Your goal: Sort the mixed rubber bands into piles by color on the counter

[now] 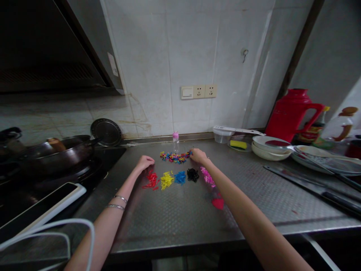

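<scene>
My left hand (145, 163) is closed just above the red pile (151, 180), its fingertips pinched; anything between them is too small to make out. At the right end of a mixed-colour heap (176, 157) of small thin pieces that look like rubber bands, my right hand (198, 155) has its fingers pressed together, touching the heap. In front of the heap lie a yellow pile (167, 180), a blue pile (179, 177), a black pile (193, 175) and a pink pile (208, 176), each of one colour. A small clear bottle with a pink cap (176, 141) stands behind the heap.
A red flat object (217, 203) lies beside my right forearm. On the right are bowls (269, 147), a knife (299, 180), a plastic tub (222, 134) and a red thermos (291, 114). A pan (64, 152) sits on the left stove; a white cable (91, 229) loops near my left arm.
</scene>
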### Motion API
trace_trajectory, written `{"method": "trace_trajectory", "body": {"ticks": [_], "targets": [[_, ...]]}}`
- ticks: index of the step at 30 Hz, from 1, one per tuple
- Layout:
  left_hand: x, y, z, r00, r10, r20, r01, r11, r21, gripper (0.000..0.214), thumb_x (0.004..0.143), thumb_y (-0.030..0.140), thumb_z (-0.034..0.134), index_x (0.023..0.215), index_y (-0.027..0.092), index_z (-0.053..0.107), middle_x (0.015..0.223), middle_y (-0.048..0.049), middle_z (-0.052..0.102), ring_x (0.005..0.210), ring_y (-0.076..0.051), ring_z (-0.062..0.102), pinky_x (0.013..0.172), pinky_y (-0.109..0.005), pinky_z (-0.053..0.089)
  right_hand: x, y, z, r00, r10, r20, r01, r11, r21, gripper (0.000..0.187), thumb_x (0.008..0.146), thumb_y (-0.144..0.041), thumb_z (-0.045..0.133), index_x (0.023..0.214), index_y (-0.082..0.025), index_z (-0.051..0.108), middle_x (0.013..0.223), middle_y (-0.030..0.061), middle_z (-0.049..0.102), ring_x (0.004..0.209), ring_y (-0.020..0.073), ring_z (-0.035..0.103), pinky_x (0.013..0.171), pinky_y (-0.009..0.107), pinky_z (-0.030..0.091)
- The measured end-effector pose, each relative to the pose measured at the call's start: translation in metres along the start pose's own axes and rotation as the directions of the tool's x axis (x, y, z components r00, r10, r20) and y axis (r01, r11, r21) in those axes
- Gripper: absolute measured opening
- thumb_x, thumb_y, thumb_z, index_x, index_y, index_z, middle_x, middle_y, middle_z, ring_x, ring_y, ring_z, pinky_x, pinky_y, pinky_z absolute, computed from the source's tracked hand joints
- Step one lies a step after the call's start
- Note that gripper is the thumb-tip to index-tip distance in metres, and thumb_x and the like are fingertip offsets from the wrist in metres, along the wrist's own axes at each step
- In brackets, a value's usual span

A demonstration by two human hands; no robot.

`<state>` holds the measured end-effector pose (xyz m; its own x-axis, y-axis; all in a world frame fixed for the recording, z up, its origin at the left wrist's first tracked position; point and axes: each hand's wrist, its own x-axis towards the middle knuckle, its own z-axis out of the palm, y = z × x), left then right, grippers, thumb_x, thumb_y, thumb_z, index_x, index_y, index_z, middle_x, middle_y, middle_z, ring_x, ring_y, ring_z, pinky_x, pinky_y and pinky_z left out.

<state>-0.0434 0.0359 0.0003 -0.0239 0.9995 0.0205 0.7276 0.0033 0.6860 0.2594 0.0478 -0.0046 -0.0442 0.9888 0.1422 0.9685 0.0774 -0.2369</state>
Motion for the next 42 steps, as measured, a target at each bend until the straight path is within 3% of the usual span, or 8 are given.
{"method": "trace_trajectory", "body": {"ticks": [3, 9, 23, 28, 35, 42], "targets": [[0.000, 0.000, -0.001, 1.000, 0.003, 0.003, -0.003, 1.000, -0.004, 0.023, 0.062, 0.023, 0.056, 0.078, 0.013, 0.068, 0.049, 0.0000, 0.054, 0.039, -0.006, 0.037, 0.036, -0.017, 0.025, 0.000, 0.000, 0.000, 1.000, 0.001, -0.012, -0.001, 1.000, 0.002, 0.038, 0.075, -0.023, 0.048, 0.113, -0.025, 0.054, 0.110, 0.0085, 0.059, 0.099, 0.0202, 0.054, 0.076, 0.026, 0.042], [-0.001, 0.001, 0.000, 1.000, 0.005, 0.009, -0.005, 1.000, -0.011, 0.021, 0.061, 0.023, 0.057, 0.075, 0.012, 0.068, 0.050, 0.0001, 0.054, 0.039, -0.006, 0.036, 0.037, -0.017, 0.026, 0.001, 0.001, 0.004, 1.000, 0.014, -0.003, -0.014, 1.000, -0.024, 0.026, 0.076, -0.024, 0.045, 0.094, -0.023, 0.064, 0.101, 0.0086, 0.062, 0.092, 0.0208, 0.057, 0.071, 0.026, 0.043], [0.004, -0.008, 0.003, 0.999, 0.047, 0.027, -0.046, 0.998, -0.031, 0.023, 0.063, 0.023, 0.055, 0.076, 0.010, 0.067, 0.053, -0.0009, 0.055, 0.038, -0.005, 0.036, 0.036, -0.016, 0.025, -0.006, 0.007, 0.003, 0.999, -0.010, -0.052, 0.011, 1.000, 0.004, 0.023, 0.077, -0.028, 0.046, 0.087, -0.021, 0.065, 0.094, 0.0074, 0.063, 0.083, 0.0174, 0.057, 0.067, 0.023, 0.040], [0.006, -0.010, 0.004, 0.998, 0.047, 0.036, -0.047, 0.999, -0.023, 0.021, 0.063, 0.023, 0.054, 0.074, 0.010, 0.067, 0.051, -0.0006, 0.055, 0.036, -0.005, 0.037, 0.035, -0.016, 0.026, -0.012, 0.016, -0.001, 0.986, -0.079, -0.145, 0.089, 0.994, 0.068, 0.021, 0.076, -0.030, 0.048, 0.085, -0.021, 0.065, 0.092, 0.0057, 0.063, 0.081, 0.0165, 0.056, 0.065, 0.022, 0.039], [0.009, -0.012, 0.006, 0.998, 0.050, 0.027, -0.050, 0.999, -0.007, 0.020, 0.063, 0.020, 0.054, 0.074, 0.011, 0.067, 0.049, -0.0002, 0.055, 0.036, -0.005, 0.037, 0.037, -0.017, 0.028, -0.032, 0.023, -0.006, 0.937, -0.257, -0.237, 0.313, 0.919, 0.239, 0.018, 0.074, -0.029, 0.053, 0.081, -0.017, 0.065, 0.086, 0.0048, 0.063, 0.074, 0.0131, 0.055, 0.067, 0.020, 0.040], [0.007, -0.010, 0.005, 0.998, 0.067, 0.016, -0.067, 0.998, 0.018, 0.019, 0.064, 0.021, 0.054, 0.071, 0.010, 0.067, 0.047, 0.0001, 0.054, 0.035, -0.005, 0.037, 0.037, -0.018, 0.027, -0.042, 0.019, -0.016, 0.904, -0.414, -0.106, 0.424, 0.834, 0.353, 0.013, 0.070, -0.023, 0.057, 0.072, -0.015, 0.067, 0.074, 0.0021, 0.065, 0.065, 0.0111, 0.055, 0.063, 0.019, 0.041]]}}
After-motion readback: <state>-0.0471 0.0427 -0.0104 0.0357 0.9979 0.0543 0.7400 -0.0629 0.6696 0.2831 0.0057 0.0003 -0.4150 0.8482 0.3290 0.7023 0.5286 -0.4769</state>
